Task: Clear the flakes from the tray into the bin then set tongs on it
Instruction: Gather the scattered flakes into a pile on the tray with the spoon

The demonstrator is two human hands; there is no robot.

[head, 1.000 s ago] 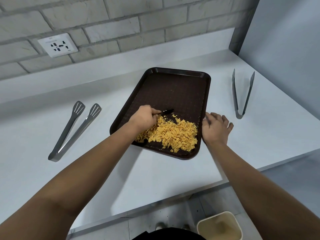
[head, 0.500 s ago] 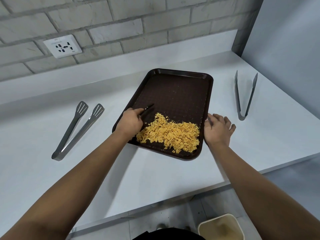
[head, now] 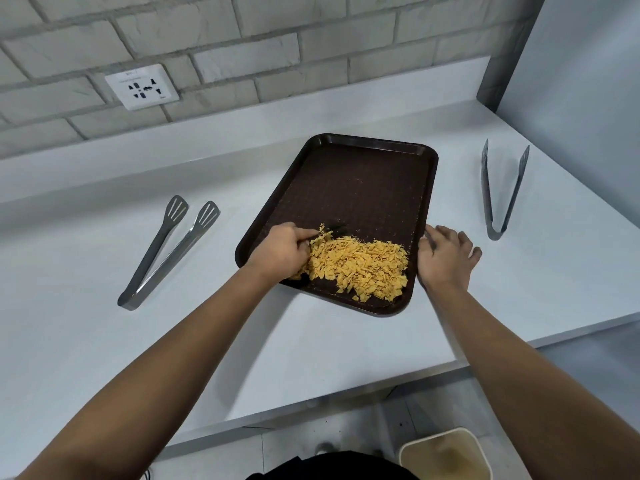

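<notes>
Head view: two tongs (head: 168, 251) (head: 500, 188), one tray (head: 360, 188), one flake pile (head: 360, 266).

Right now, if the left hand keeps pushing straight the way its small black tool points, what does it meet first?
The left hand grips the tool at the flakes; more flakes first, then probably the tray rim.

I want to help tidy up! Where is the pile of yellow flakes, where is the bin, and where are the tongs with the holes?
flakes (head: 360, 265): head view, middle of the yellow pile on the tray.
bin (head: 408, 449): head view, its pale left rim, on the floor.
slotted tongs (head: 162, 254): head view, mid-length of the arms, left of the tray.
</notes>
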